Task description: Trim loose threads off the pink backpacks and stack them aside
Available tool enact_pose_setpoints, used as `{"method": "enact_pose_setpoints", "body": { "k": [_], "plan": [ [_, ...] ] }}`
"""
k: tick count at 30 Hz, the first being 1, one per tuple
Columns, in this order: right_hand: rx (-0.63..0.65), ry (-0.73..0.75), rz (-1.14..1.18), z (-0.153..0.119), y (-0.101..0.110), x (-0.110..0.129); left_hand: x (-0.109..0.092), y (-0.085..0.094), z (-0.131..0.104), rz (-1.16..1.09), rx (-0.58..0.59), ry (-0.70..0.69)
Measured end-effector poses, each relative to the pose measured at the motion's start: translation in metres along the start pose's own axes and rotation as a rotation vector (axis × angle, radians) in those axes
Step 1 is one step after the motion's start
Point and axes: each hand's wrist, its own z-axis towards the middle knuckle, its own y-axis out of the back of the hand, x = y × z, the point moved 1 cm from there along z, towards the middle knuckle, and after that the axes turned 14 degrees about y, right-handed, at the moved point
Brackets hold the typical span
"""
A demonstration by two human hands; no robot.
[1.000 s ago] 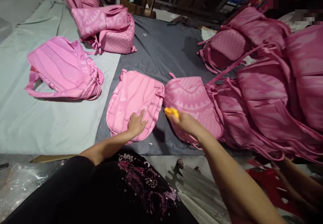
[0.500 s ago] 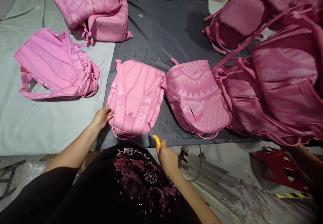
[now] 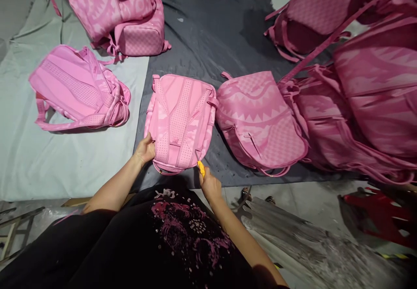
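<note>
A pink backpack [image 3: 179,119] lies back panel up on the dark cloth in front of me, its shoulder straps and perforated padding showing. At its lower left side my left hand [image 3: 145,151] grips the edge, the thumb on the outside and part of the fingers hidden. My right hand [image 3: 210,185] is closed around a yellow-handled tool [image 3: 201,168] with a thin metal tip, perhaps thread snips. That tip is at the bottom right of the backpack, by the lower end of a strap. Whether it touches the fabric I cannot tell.
Close on the right lies another pink backpack [image 3: 260,119], front up, with more backpacks [image 3: 374,97] piled beyond it. To the left, a backpack [image 3: 78,89] rests on pale cloth [image 3: 97,163]. Stacked backpacks [image 3: 140,32] stand behind. A red stool [image 3: 381,210] is below the table edge.
The backpack in front of me has turned slightly and sits a little farther right and up in view. Both hands have shifted up, the left one also rightward; the tool stays by the strap end.
</note>
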Motion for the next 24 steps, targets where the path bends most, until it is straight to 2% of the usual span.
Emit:
{"method": "enact_pose_setpoints", "body": {
  "k": [4,9,12,16,19,21,24],
  "plan": [
    [0.005,-0.011,0.007,-0.003,0.012,-0.004,0.005,0.006,0.007,0.022,0.082,0.019],
    [-0.009,-0.029,0.073,-0.017,0.022,-0.005,0.01,0.014,0.007,0.032,0.159,-0.07],
    [-0.019,-0.058,0.096,-0.021,0.025,-0.007,0.016,0.014,0.01,0.054,0.196,-0.052],
    [-0.051,-0.078,0.136,-0.015,0.032,-0.009,0.02,0.007,0.014,0.037,0.175,-0.04],
    [-0.064,-0.091,0.164,-0.018,0.036,-0.011,0.02,-0.001,0.012,-0.013,0.114,-0.081],
    [-0.061,-0.096,0.187,-0.033,0.035,-0.015,0.019,-0.006,0.01,-0.051,0.068,-0.105],
    [-0.079,-0.084,0.248,-0.073,0.024,-0.024,0.02,-0.01,0.012,-0.128,0.038,-0.141]
  ]
}}
